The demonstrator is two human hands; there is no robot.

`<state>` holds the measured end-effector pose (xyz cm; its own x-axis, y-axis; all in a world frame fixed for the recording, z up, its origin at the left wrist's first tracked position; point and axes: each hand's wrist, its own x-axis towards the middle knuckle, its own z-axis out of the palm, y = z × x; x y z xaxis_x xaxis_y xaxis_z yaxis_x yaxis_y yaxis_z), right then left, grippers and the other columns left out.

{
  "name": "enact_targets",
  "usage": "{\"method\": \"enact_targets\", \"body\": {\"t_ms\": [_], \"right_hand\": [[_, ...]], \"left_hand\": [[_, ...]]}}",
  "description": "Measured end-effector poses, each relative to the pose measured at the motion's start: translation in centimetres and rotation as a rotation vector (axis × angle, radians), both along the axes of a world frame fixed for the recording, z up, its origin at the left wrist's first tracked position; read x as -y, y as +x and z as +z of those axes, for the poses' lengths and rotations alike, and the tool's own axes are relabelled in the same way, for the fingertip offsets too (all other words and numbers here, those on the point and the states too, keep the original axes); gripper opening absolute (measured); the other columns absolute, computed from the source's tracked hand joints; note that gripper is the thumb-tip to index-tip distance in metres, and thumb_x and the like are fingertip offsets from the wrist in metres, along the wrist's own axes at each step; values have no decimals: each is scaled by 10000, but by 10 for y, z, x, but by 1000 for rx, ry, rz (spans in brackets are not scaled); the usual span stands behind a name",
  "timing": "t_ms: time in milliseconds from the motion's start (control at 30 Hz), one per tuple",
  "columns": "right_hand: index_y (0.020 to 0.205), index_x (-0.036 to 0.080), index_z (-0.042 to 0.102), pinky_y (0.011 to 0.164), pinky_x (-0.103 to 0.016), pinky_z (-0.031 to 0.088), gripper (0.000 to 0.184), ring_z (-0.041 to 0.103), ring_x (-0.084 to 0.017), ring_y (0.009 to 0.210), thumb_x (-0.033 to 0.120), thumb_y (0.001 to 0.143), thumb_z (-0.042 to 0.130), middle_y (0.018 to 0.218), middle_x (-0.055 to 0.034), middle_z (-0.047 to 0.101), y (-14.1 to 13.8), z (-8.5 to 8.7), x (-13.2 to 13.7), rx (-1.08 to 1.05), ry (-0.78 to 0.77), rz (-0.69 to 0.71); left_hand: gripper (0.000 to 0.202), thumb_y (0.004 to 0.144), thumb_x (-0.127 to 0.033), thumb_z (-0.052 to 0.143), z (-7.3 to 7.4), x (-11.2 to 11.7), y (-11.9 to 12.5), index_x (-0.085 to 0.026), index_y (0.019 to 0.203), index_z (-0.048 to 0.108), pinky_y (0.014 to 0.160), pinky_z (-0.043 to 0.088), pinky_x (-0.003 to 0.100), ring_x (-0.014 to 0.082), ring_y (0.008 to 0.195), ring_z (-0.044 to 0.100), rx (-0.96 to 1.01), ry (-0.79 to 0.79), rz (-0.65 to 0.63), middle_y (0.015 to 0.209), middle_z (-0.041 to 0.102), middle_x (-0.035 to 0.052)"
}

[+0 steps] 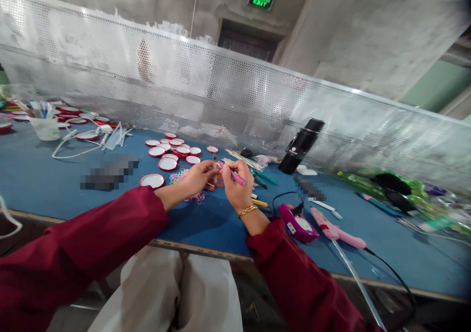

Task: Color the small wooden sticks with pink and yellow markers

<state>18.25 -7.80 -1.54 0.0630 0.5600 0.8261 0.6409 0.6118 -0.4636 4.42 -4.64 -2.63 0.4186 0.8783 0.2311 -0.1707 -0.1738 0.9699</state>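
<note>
My left hand is closed on a small flat wooden stick held upright, with a dark band near its top. In my right hand is a pink-purple pen, gripped like a writing tool. Its front end is close to the stick, but my fingers hide whether the two touch. Beneath and behind my left hand lies a heap of small pastel rubber bands. Red-rimmed white lids are spread just beyond it.
A pink glue gun and a purple corded box lie to the right. Behind stands a tilted black bottle. Thin sticks lie past my hands. At left are a cup of pens and a white cable. A perforated metal screen borders the table.
</note>
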Motion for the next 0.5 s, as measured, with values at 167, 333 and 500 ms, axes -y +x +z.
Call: {"method": "enact_targets", "body": {"t_ms": [167,333,500], "right_hand": [[767,208,521,649,-289,452,133,563,-146,658,301,862,531,724,-10,602,-1,0,1,10,-13,29],[763,206,517,647,-290,449,145,564,-148,657,307,865,535,718,-8,600,0,1,1,8,-1,5],[763,206,522,656,-293,450,144,561,-147,663,304,867,529,720,-8,597,-1,1,2,12,3,28]], "left_hand": [[193,837,-340,605,1,2,0,-181,921,534,498,498,174,103,600,654,-1,-7,-4,713,641,-3],[183,851,-336,588,1,1,0,-181,927,529,503,500,177,102,607,659,-4,-2,-3,751,656,8],[173,855,-323,583,1,2,0,-179,936,534,503,500,178,105,607,657,-10,12,0,730,647,4]]}}
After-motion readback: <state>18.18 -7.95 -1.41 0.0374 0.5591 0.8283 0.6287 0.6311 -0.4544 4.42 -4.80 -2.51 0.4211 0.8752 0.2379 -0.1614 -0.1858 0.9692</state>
